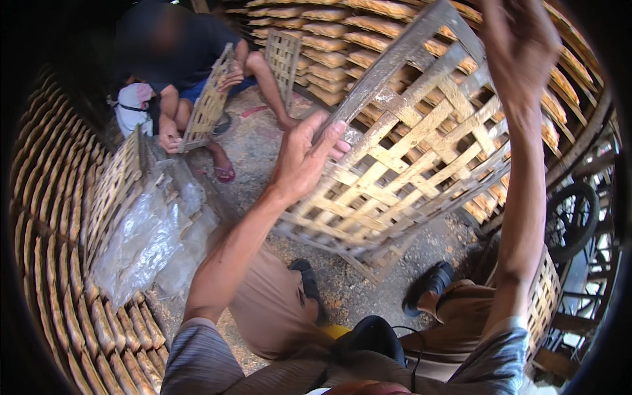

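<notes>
My left hand (308,155) is closed round the left edge of a woven bamboo tray (396,164). The tray stands tilted in front of me, with a wooden border and an open lattice of flat strips. At the upper right, my right hand (520,56) is raised beside the tray's far right side. It is smeared by motion and its fingers run out of the picture, so I cannot make out whether it grips anything. Another lattice edge (368,266) shows beneath the tray, low near the floor.
A co-worker (178,59) sits at the far left holding a smaller bamboo tray (209,99). Crumpled clear plastic sheets (148,234) lie at the left. Stacked rows of filled trays (329,56) line the back and left. A wheel (573,220) stands at the right.
</notes>
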Available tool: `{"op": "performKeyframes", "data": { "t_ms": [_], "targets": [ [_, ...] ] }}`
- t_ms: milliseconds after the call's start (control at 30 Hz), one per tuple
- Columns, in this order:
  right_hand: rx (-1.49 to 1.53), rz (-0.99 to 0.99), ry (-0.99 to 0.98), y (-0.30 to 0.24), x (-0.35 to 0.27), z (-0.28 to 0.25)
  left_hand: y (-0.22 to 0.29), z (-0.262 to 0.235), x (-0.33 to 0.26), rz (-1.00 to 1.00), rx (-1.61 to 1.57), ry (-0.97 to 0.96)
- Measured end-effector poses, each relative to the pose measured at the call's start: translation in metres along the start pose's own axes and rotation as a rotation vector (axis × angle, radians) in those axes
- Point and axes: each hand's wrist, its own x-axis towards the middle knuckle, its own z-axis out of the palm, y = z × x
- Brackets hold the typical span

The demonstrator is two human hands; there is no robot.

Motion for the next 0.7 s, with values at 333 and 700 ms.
{"op": "performKeyframes", "data": {
  "t_ms": [333, 700],
  "targets": [
    [0.14, 0.476, -0.069, -0.11, -0.078, 0.028, 0.022, -0.016, -0.005, -0.055, -0.303, 0.061],
    [0.112, 0.48, -0.145, -0.129, -0.085, 0.04, 0.037, -0.009, -0.009, -0.081, -0.28, 0.041]
  ]
}}
